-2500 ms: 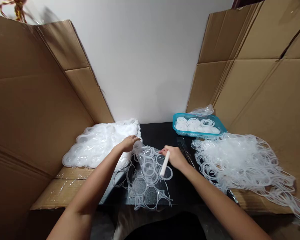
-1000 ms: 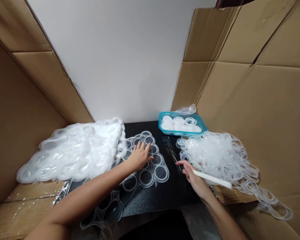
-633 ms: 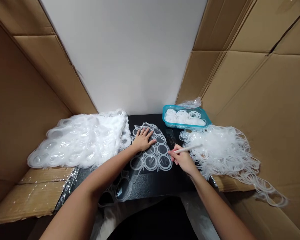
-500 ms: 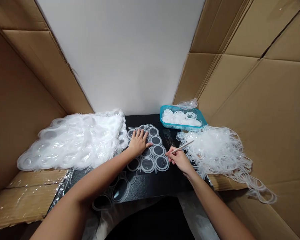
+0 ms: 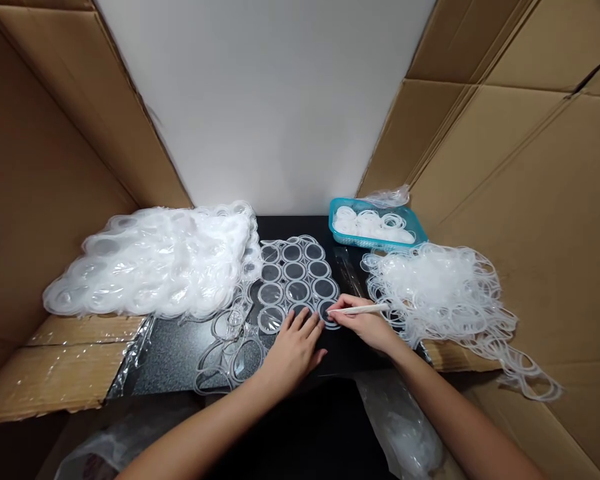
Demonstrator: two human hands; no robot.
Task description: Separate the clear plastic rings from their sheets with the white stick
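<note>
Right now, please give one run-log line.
left hand: flat on ring sheet | right hand: holds white stick, tip on sheet

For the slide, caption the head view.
Left hand flat on ring sheet; right hand holds white stick at its edge.

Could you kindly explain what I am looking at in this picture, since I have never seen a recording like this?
There is no machine here: a person wears a camera on the head, looking forward and down at their own two bare hands. The left hand lies flat on the near edge of a clear sheet of joined rings, spread on a black table. The right hand holds a thin white stick, its tip on the sheet. A stack of such sheets lies left, a pile of loose ring scrap right, and a blue tray of rings behind. Cardboard walls stand around.
</note>
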